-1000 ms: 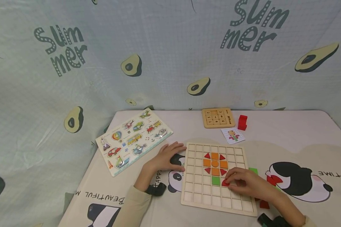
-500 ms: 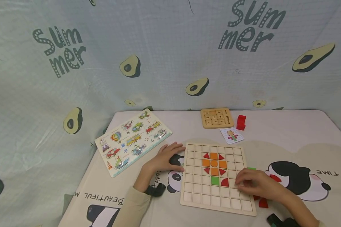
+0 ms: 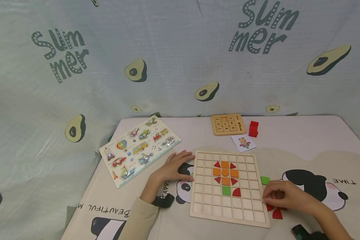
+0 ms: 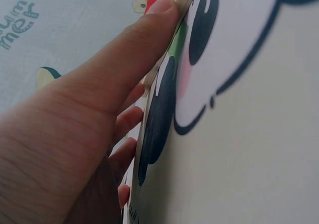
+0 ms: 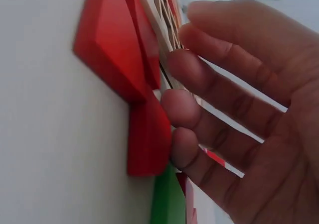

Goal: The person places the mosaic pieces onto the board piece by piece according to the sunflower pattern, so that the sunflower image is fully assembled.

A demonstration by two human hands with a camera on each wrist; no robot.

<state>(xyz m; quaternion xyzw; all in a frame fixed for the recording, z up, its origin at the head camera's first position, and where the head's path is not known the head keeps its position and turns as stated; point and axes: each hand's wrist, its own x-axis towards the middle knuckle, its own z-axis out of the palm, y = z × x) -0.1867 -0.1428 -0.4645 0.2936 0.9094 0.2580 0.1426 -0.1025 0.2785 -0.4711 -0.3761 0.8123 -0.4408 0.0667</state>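
Note:
A wooden grid board (image 3: 208, 209) lies on the table. Set in its cells are orange squares (image 3: 234, 173), an orange disc (image 3: 225, 172), several red triangles (image 3: 234, 181), a green square (image 3: 226, 190) and a red quarter-round piece (image 3: 236, 192). My left hand (image 3: 170, 167) rests at the board's left edge, its thumb touching the rim. Just off the right edge, my right hand (image 3: 289, 196) hovers over loose red blocks (image 3: 277, 214), fingers loosely bent. The right wrist view shows nothing between thumb and fingers; the fingertips are close to a red block (image 5: 147, 139).
A loose green block (image 3: 265, 180) lies right of the board. Behind the board are a pattern card (image 3: 244, 143), a wooden number puzzle (image 3: 228, 124) and a red block (image 3: 253, 129). A vehicle picture board (image 3: 140, 150) lies at the back left.
My right hand has let go of the red quarter-round piece, left beside the green square, and moved right off the board to the loose red blocks. The left hand stays put.

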